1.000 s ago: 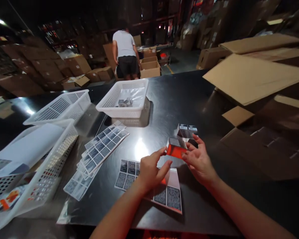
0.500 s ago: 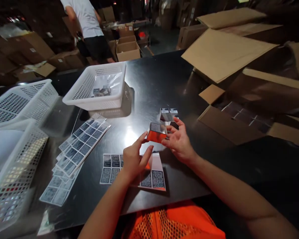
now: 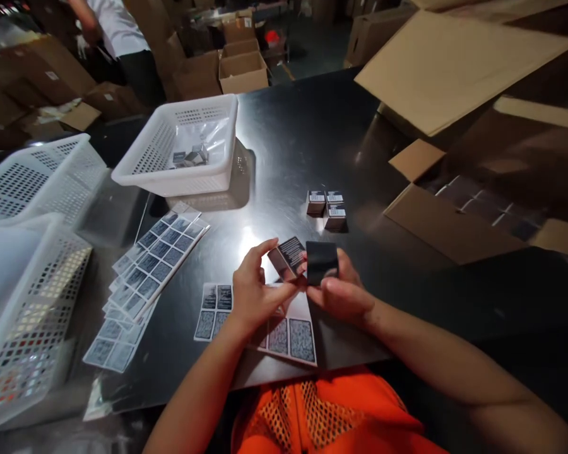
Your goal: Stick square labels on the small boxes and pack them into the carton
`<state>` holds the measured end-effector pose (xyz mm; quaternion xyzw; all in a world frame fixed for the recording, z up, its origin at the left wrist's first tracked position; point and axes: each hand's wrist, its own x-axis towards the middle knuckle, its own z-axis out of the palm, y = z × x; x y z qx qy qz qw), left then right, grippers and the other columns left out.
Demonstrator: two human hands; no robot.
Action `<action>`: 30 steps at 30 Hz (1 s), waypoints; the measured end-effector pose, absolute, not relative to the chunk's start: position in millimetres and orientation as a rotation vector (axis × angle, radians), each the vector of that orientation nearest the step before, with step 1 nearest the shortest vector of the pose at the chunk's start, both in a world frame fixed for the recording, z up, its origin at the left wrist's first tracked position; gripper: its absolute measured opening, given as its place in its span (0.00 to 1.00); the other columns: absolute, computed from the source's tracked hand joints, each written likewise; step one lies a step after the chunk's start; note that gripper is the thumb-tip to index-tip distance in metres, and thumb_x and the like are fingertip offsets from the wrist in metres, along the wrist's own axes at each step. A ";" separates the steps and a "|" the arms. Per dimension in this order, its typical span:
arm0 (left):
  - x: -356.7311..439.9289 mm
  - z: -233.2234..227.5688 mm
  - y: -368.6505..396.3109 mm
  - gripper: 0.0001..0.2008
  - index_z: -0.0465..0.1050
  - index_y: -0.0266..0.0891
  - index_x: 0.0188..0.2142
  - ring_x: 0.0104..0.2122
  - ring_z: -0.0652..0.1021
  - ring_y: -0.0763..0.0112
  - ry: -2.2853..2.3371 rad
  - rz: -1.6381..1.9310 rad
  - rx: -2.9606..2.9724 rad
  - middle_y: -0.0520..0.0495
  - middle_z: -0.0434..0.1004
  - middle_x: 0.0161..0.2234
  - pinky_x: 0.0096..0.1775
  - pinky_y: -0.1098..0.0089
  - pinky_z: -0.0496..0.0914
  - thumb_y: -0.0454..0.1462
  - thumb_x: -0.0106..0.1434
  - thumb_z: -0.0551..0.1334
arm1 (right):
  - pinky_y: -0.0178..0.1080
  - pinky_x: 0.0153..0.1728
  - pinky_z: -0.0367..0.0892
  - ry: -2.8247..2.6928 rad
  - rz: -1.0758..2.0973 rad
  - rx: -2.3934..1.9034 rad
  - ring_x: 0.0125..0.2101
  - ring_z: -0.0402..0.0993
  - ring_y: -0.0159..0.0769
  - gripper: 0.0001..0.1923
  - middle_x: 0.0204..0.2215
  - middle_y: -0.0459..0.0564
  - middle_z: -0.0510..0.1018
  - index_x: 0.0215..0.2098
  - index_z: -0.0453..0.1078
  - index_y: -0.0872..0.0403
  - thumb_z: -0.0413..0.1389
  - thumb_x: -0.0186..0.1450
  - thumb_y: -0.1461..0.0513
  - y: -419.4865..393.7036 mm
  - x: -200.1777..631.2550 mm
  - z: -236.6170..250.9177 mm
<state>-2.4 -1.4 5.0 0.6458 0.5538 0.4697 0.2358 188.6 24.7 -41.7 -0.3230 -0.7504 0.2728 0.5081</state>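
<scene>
Moved: the small box (image 3: pixel 303 260) has turned since the earlier frame, orange face gone, dark glossy and printed faces up.
Hands: left hand (image 3: pixel 253 296) and right hand (image 3: pixel 343 293) both closed on it, above the table (image 3: pixel 312 139).
Boxes: three more (image 3: pixel 326 208) standing beyond, touching.
Baskets: three white perforated plastic; the middle one (image 3: pixel 182 148) holds small grey packets.
Labels: one sheet (image 3: pixel 265 328) under the hands; a fanned stack (image 3: pixel 151 271) to the left.

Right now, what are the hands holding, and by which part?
Both hold one small dark box above the table: left hand pinches its left end, right hand grips its right side.
</scene>
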 end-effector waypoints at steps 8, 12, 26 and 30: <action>-12.2 1.6 7.7 0.26 0.76 0.45 0.52 0.17 0.62 0.85 1.401 1.203 1.604 0.52 0.81 0.40 0.18 0.79 0.55 0.41 0.53 0.75 | 0.54 0.56 0.77 -1.824 0.178 -0.538 0.60 0.70 0.49 0.25 0.61 0.49 0.66 0.53 0.71 0.41 0.69 0.61 0.63 33.5 206.3 15.7; -10.1 -4.5 11.0 0.31 0.76 0.46 0.54 0.15 0.60 0.88 1.296 1.046 1.411 0.49 0.81 0.44 0.15 0.79 0.51 0.39 0.49 0.76 | 0.48 0.50 0.79 -1.577 0.624 -0.552 0.46 0.80 0.41 0.16 0.41 0.44 0.80 0.49 0.74 0.40 0.66 0.66 0.64 31.6 214.5 35.2; -3.1 -8.1 6.8 0.29 0.77 0.46 0.52 0.14 0.59 0.87 1.375 1.070 1.498 0.51 0.84 0.38 0.16 0.80 0.50 0.36 0.49 0.76 | 0.30 0.18 0.60 -1.352 1.550 -1.080 0.19 0.71 0.28 0.36 0.27 0.37 0.78 0.58 0.58 0.49 0.72 0.59 0.56 33.2 208.5 27.4; -3.4 -6.8 5.8 0.28 0.76 0.47 0.53 0.14 0.61 0.87 1.346 1.017 1.495 0.52 0.85 0.39 0.16 0.80 0.55 0.36 0.52 0.75 | 0.32 0.21 0.63 -1.387 1.524 -1.101 0.22 0.75 0.30 0.34 0.27 0.38 0.79 0.53 0.57 0.49 0.72 0.58 0.55 33.0 207.5 28.5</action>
